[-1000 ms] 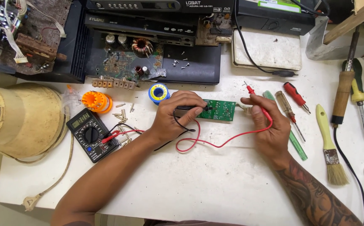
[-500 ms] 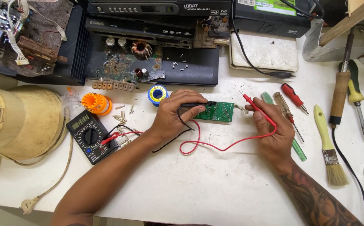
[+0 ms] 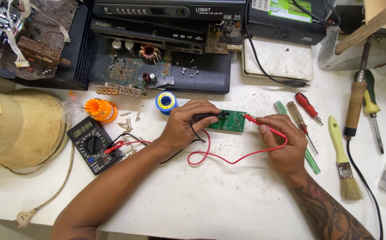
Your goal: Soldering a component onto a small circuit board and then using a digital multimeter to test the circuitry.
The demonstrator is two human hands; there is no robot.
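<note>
A small green circuit board (image 3: pixel 228 123) lies on the white table (image 3: pixel 210 200). My left hand (image 3: pixel 188 122) pinches the black test probe (image 3: pixel 208 115) with its tip on the board's left part. My right hand (image 3: pixel 281 142) holds the red probe (image 3: pixel 257 121), its tip touching the board's right edge. A red lead (image 3: pixel 228 158) and a black lead loop back to the black multimeter (image 3: pixel 94 144) at the left.
Opened black electronics cases (image 3: pixel 157 66) line the back. A yellow cone-shaped object (image 3: pixel 19 122) stands at the left, an orange bit holder (image 3: pixel 100 110) and a blue solder spool (image 3: pixel 165 102) near it. Screwdrivers (image 3: pixel 308 106), a soldering iron (image 3: pixel 355 106) and a brush (image 3: pixel 344 160) lie at the right.
My right hand has swung the red probe down from raised above the board until its tip meets the board's right edge. The left hand and black probe stay put.
</note>
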